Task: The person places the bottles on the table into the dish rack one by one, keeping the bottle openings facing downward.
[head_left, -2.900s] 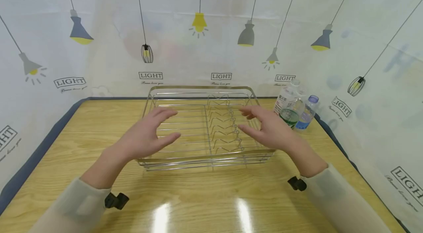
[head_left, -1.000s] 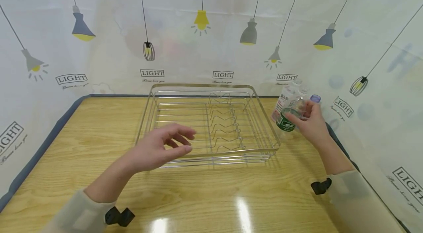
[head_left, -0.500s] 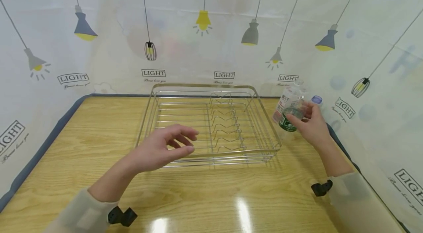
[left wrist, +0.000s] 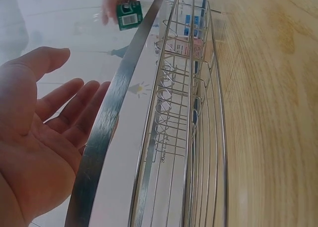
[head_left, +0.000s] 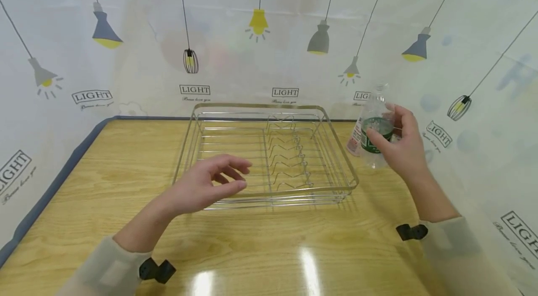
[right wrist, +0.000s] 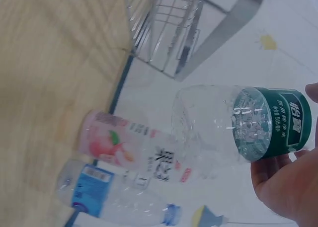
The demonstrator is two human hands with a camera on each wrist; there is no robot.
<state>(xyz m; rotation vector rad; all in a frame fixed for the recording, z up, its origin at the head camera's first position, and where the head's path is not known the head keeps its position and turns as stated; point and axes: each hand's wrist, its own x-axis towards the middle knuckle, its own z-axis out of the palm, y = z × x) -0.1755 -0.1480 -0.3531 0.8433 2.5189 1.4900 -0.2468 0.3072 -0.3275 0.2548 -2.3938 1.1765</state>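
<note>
My right hand (head_left: pixel 403 144) grips a clear plastic bottle (head_left: pixel 376 123) with a green label, the thumb on its near side and fingers behind. In the right wrist view the bottle's clear bottom half (right wrist: pixel 208 120) sticks out below the label, raised above the tabletop. My left hand (head_left: pixel 206 184) hovers over the near left part of a metal wire dish rack (head_left: pixel 294 192), fingers loosely bent and holding nothing. The left wrist view has that palm (left wrist: pixel 39 147) beside the rack's flat metal rim (left wrist: pixel 107 113).
Behind the held bottle stand a pink-labelled bottle (right wrist: pixel 124 145) with a peach picture and a blue-capped bottle (right wrist: pixel 117 192), largely covered by my right hand in the head view. A wooden table (head_left: pixel 235 244) carries everything. A lamp-print cloth (head_left: pixel 235 62) hangs behind.
My right hand went from over the rack to the bottles on the right, took hold of the green-labelled one and has raised it. My left hand shifted slightly nearer and right, then stayed.
</note>
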